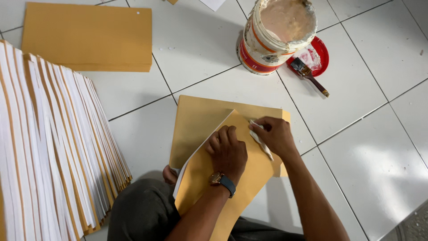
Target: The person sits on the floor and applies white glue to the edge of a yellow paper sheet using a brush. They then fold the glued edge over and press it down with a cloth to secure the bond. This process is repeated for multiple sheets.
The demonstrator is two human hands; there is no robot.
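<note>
A yellow-brown paper envelope lies tilted over a second, flat one on the white tiled floor. My left hand, with a wristwatch on the wrist, presses fisted on the upper envelope's folded edge. My right hand holds a small white cloth against that same envelope, just right of the left hand. The white inner side of the fold shows along its left edge.
A paint-stained bucket of pale paste stands at the back beside a red lid with a brush. A flat stack of envelopes lies far left; a long fanned row of envelopes fills the left side.
</note>
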